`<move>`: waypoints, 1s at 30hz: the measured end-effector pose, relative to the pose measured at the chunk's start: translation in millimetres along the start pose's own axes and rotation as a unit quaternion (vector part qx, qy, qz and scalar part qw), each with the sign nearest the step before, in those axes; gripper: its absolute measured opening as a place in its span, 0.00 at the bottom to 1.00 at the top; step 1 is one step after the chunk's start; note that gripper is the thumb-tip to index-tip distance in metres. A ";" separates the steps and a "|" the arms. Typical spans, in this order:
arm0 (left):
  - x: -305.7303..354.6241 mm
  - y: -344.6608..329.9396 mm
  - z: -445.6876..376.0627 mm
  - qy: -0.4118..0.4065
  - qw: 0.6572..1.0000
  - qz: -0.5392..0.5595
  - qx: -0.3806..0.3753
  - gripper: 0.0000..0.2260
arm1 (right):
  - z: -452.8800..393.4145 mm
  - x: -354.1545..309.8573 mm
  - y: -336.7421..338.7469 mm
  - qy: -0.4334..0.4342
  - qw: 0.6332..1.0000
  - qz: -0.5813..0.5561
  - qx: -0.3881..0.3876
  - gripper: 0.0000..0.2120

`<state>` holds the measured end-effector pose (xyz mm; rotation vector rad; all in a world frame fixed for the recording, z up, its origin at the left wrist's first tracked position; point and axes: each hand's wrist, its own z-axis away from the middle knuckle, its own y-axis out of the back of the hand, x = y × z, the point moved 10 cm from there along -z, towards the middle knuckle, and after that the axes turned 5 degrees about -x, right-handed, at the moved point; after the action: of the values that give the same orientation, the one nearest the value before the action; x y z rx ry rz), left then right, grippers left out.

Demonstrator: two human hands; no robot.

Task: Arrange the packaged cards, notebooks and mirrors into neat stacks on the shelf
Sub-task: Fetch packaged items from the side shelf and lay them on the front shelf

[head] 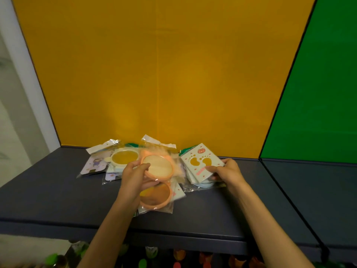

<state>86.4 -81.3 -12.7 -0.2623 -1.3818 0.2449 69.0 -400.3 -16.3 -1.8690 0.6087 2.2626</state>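
My left hand [135, 176] grips an orange round mirror [158, 167] in clear wrap, lifted a little above the pile. Another orange round mirror [155, 195] lies in its bag just below it. My right hand [227, 171] pinches a small white notebook with a footprint design [201, 162], the top one of a short stack of notebooks. A cream-rimmed mirror [125, 156] lies at the back left of the pile. Packaged cards with a cartoon figure [95, 164] lie at the far left. All rest on the dark grey shelf [58, 200].
A yellow back panel [164, 74] stands right behind the pile and a green panel [318, 103] closes the right side. A seam [286, 194] divides the shelf on the right. Below the shelf's front edge [173, 240], coloured items show on a lower level.
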 end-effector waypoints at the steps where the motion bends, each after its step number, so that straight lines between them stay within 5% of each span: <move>1: -1.7 -3.6 0.5 0.002 1.000 0.003 -0.010 0.17 | 2.4 5.3 2.9 -0.013 0.999 -0.050 -0.001 0.11; 8: -30.7 -60.7 11.0 0.025 0.993 -0.042 -0.109 0.19 | 44.8 26.0 59.8 -0.025 0.978 -0.203 0.033 0.20; 13: -56.4 -126.7 34.1 0.043 0.983 -0.051 -0.169 0.09 | 79.7 39.7 135.3 0.002 0.967 -0.241 0.083 0.22; 21: -106.3 -240.9 96.6 0.047 0.971 -0.076 -0.221 0.12 | 139.4 91.8 283.7 0.012 0.956 -0.246 0.161 0.09; 30: -181.2 -384.1 185.3 0.052 0.964 -0.084 -0.247 0.10 | 192.7 150.0 457.9 0.004 0.943 -0.274 0.191 0.09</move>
<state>-120.5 -495.8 -25.8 -0.5589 -1.3367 -0.2581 -303.4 -761.2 -34.8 -1.6021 0.4184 1.6479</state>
